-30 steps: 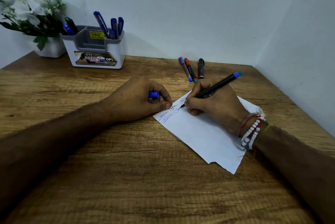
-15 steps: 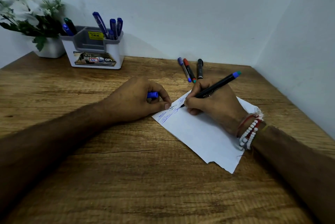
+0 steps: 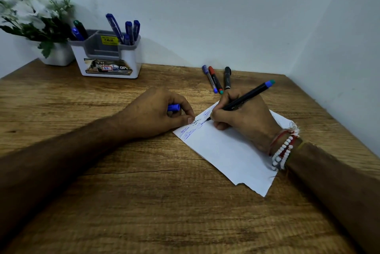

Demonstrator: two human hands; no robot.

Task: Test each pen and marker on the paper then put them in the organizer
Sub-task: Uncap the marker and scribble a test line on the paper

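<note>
My right hand (image 3: 245, 119) grips a black pen (image 3: 244, 100) with a blue end, its tip touching the white paper (image 3: 228, 153) beside several blue and black scribbles. My left hand (image 3: 156, 112) rests on the paper's left corner, fingers curled around a blue cap (image 3: 173, 107). Behind the paper lie three more pens: a blue pen (image 3: 209, 78), a red pen (image 3: 215, 79) and a black pen (image 3: 227, 77). The white and grey organizer (image 3: 107, 56) stands at the back left with several blue pens and a green one upright in it.
A white pot of white flowers (image 3: 35, 25) stands left of the organizer. Walls close the wooden table (image 3: 144, 202) at the back and on the right, near the paper's right corner.
The pen tip has shifted slightly along the paper as my right hand writes. My left hand stays in place on the paper's corner.
</note>
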